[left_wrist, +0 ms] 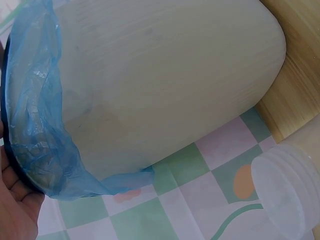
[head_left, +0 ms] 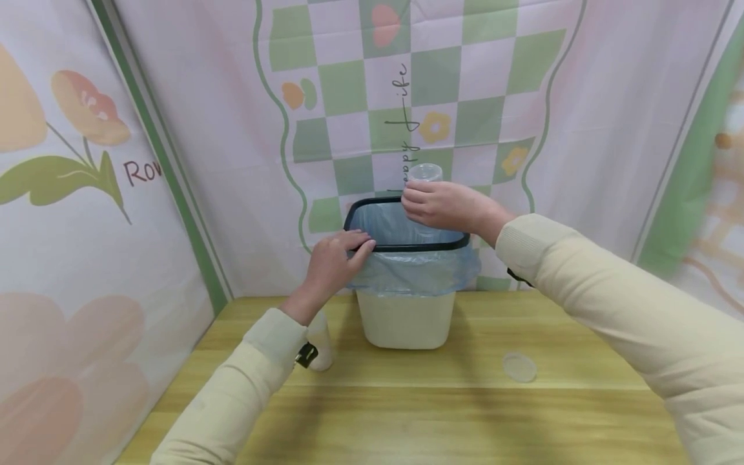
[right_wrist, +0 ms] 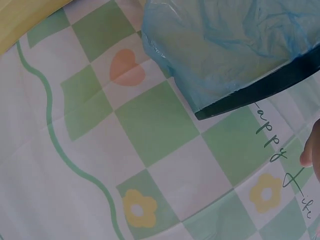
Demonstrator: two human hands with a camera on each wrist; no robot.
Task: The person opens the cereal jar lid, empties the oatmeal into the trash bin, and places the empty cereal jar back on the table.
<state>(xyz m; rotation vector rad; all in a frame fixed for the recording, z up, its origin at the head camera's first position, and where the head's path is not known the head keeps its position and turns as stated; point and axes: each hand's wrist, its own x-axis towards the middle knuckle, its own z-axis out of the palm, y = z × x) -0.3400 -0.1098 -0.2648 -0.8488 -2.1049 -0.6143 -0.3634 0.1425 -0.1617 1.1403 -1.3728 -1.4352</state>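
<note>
A cream trash bin (head_left: 405, 320) stands on the wooden table, lined with a blue plastic bag (head_left: 415, 274) folded out over its black rim (head_left: 418, 247). My left hand (head_left: 334, 265) grips that rim at its left corner; the left wrist view shows bent fingers (left_wrist: 19, 186) against it. Above the bin's opening, my right hand (head_left: 438, 205) holds a clear round plastic container (head_left: 425, 172), its lower part hidden behind the fingers. Only a sliver of the right hand (right_wrist: 315, 152) enters the right wrist view, at the edge.
A round translucent lid (head_left: 519, 367) lies on the table (head_left: 407, 413) right of the bin. Left of the bin stands a whitish jar (head_left: 320, 349), partly behind my left wrist; its open threaded mouth (left_wrist: 280, 192) shows in the left wrist view. A checkered curtain (head_left: 343, 90) hangs close behind.
</note>
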